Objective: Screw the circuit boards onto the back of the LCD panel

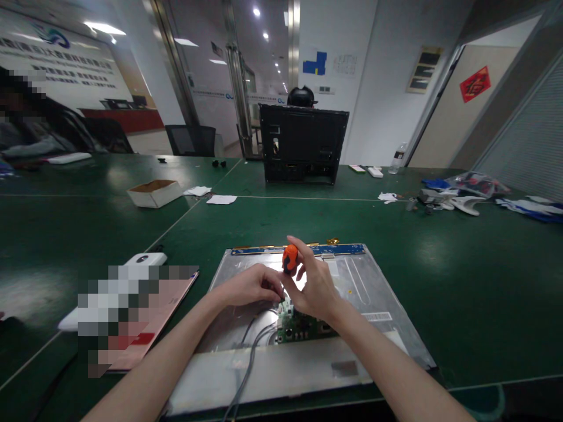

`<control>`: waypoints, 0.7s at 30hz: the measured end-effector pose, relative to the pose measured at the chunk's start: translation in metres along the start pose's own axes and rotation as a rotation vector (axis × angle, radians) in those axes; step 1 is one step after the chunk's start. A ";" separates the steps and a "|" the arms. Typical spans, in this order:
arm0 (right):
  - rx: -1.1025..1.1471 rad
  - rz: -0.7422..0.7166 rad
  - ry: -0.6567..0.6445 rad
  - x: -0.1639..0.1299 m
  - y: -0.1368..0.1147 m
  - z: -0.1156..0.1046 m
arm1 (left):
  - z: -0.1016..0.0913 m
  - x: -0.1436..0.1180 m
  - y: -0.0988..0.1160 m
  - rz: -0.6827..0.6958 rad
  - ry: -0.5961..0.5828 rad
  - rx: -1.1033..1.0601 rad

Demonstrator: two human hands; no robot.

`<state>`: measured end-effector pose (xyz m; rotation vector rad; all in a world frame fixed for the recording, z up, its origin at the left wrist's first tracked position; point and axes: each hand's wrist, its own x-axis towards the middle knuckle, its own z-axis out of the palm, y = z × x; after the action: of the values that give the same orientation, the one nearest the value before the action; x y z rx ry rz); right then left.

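Green table (440, 264) fills the view, seams running across it; flat on it near the front edge lies a silver metal panel (373, 281), back side up, blue strip along its far edge; black monitor shell (302, 143) stands upright far across the table, well apart from the panel; open cardboard box (155, 192) far left, white power bank (145, 258) just left of the panel; small green circuit board (294, 328) sits on the panel's middle, grey cables (248, 363) run from it toward the front edge; both hands meet right above the board; right hand (314, 290) curled around an orange-handled screwdriver (290, 258), handle upright, orange top poking out between thumb and forefinger, shaft hidden behind the fingers, tip pointing down at the board's left end; grip closed and firm on the handle; left hand (253, 285) just beside it, fingers bent and pinched near the screwdriver's lower part at the board's edge; cannot tell whether it grips anything or only steadies; the two hands touching or nearly so.
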<state>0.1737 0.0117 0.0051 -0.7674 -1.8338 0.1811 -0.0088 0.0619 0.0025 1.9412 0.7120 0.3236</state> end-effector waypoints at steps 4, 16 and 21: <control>-0.005 -0.025 -0.016 0.000 -0.001 -0.002 | 0.000 0.000 -0.001 0.003 0.002 0.008; 0.000 -0.020 0.016 -0.003 0.004 0.004 | 0.000 -0.001 0.003 -0.024 0.004 0.010; -0.031 -0.032 0.030 -0.003 0.004 0.005 | -0.001 0.001 -0.001 -0.022 -0.015 0.033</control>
<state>0.1719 0.0145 -0.0013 -0.7583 -1.8230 0.1206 -0.0094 0.0637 0.0022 1.9636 0.7329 0.2852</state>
